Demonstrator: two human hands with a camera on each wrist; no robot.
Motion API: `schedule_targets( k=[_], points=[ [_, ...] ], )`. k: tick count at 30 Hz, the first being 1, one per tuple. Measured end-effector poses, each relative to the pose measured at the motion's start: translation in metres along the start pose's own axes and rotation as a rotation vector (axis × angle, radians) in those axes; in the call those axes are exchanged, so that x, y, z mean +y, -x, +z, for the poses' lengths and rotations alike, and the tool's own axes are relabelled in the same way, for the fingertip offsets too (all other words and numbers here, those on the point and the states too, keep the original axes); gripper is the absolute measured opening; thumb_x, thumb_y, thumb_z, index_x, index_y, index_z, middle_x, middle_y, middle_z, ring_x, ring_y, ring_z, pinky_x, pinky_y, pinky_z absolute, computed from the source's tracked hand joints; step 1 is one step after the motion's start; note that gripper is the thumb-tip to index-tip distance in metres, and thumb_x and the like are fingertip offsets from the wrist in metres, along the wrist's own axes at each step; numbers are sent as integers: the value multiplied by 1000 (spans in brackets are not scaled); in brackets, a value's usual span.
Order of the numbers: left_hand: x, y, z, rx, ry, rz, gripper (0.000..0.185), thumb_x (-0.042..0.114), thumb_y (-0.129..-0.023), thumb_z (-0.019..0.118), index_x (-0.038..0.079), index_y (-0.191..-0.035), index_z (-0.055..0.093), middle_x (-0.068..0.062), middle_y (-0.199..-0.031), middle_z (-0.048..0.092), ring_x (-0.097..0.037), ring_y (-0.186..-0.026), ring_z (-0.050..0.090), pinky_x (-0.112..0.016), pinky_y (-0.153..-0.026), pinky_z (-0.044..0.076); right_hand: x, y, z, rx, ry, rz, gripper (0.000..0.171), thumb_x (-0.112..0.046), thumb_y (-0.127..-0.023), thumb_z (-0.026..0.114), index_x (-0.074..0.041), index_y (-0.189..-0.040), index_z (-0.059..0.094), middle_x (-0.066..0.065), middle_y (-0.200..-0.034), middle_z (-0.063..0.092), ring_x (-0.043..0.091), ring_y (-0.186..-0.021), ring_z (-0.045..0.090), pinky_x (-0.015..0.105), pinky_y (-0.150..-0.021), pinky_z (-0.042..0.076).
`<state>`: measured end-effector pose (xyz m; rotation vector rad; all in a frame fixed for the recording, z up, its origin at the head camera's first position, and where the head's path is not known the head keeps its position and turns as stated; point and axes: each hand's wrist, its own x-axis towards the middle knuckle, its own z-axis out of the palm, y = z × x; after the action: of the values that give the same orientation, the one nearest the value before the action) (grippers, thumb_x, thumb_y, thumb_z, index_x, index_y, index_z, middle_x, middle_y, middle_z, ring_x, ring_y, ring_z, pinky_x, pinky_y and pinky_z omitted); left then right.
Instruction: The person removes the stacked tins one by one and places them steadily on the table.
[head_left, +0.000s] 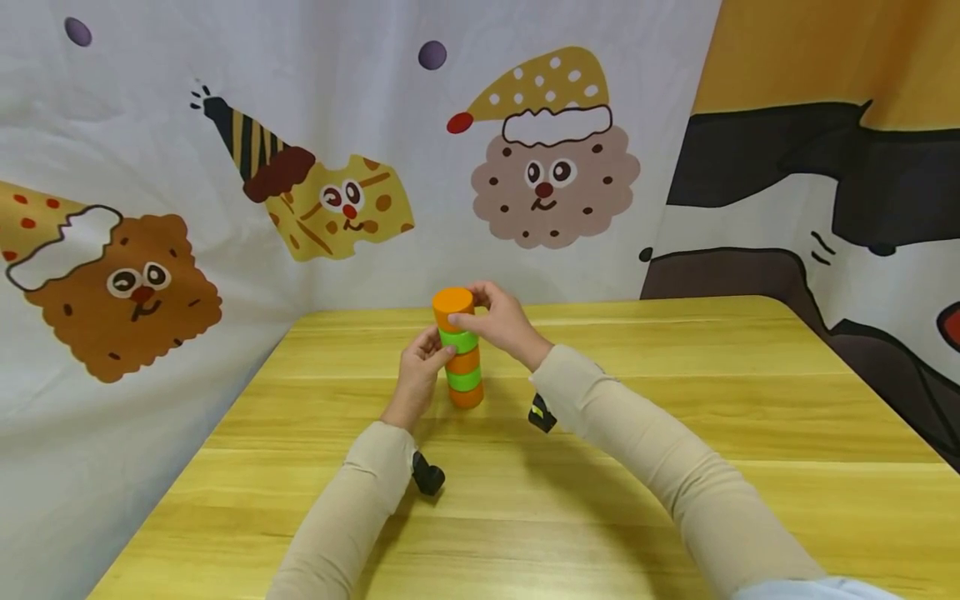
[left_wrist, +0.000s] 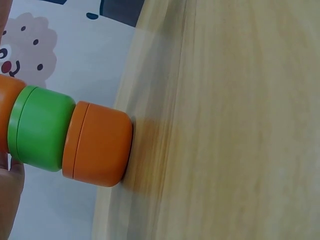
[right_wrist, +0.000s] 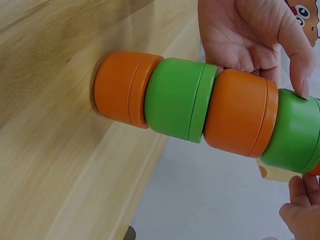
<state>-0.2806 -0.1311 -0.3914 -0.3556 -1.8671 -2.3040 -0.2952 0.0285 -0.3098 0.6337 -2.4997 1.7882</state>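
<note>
A stack of round tubs [head_left: 465, 371] stands on the wooden table [head_left: 600, 467], alternating orange and green, with an orange tub at the bottom. My left hand [head_left: 429, 354] curls round the stack's left side at the upper green tub [head_left: 459, 340]. In the right wrist view the left hand [right_wrist: 250, 35] cups the stack, one fingertip on the upper green tub [right_wrist: 295, 132]. My right hand [head_left: 483, 312] pinches the top orange tub [head_left: 452, 305] from the right. The left wrist view shows the bottom orange tub [left_wrist: 97, 145] on the tabletop, with a green tub [left_wrist: 42, 127] above it.
A cloth backdrop [head_left: 225, 167] printed with cartoon biscuits hangs close behind and to the left of the table. The table's far edge [head_left: 600, 304] runs just behind the stack. Bare wood spreads to the right and towards me.
</note>
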Motion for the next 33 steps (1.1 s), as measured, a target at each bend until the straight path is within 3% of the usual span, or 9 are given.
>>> schedule_targets(
  k=[25,33],
  points=[
    [-1,-2,1,16,5,9,38,2,-87,60,-3,-124,51,-2,-106,57,-13,-96,54,-22,-86,47,-3,3,-12,96,-4,-82,45,-28,-82,70,-9,-118,52,5,-111,58,20,-104,51,39,-85,46],
    [-2,-1,0,54,3,-9,41,0,-86,61,-5,-125,51,-2,-108,58,-12,-98,56,-22,-86,47,-1,8,-19,100,11,-70,46,-29,-81,70,-9,-118,51,4,-111,58,21,-100,52,36,-82,46]
  ],
)
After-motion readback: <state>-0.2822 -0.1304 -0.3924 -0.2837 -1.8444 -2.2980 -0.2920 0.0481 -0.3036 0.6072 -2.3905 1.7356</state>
